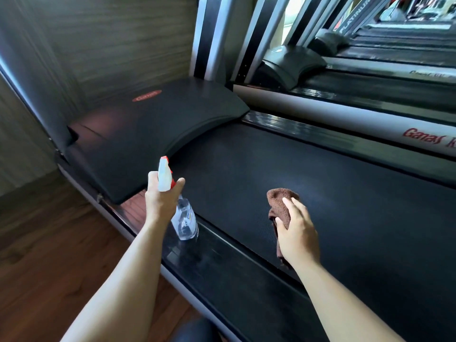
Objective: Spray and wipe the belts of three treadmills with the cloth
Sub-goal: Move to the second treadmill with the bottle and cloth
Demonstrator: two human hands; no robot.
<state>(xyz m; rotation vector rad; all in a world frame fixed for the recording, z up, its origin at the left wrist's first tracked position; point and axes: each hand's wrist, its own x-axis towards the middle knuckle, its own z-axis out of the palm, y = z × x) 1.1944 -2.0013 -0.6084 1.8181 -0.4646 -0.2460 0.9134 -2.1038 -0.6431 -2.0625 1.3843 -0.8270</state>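
Head view, single frame.

Writing: a red oval badge (146,95) on the black motor cover (153,139), at 10 o'clock, carries pale script that seems to read "Ganas", blurred. Red "Ganas" lettering sits on the grey side rail (370,146) at 3 o'clock, and the word after it is cut by the frame edge. "PLATINUM" runs along a slanted upright (355,17) at 1 o'clock. The spray bottle (185,218) has a label that is too small to read.

Hands: the left hand (161,201), at 8 o'clock, is curled round the bottle's neck, under the white spray head with its red trigger. The nozzle points toward 12 o'clock and the clear body hangs over the near edge of the deck. The right hand (298,233), at 5 o'clock, grips a bunched brown cloth (280,203) above the belt (345,206). Whether the cloth touches the belt cannot be told.

Hidden or unclear: part of the cloth lies under the palm. A second treadmill (291,62) and a third treadmill (328,40) recede toward 2 o'clock, their belts mostly out of view. The left side of the frame is smeared.

Surface and room: the belt is black and finely textured, with a faint pale patch at 2 o'clock of the cloth. There is a dark wood floor (49,243) at 8 o'clock and a wood-grain wall (123,40) at 11 o'clock.
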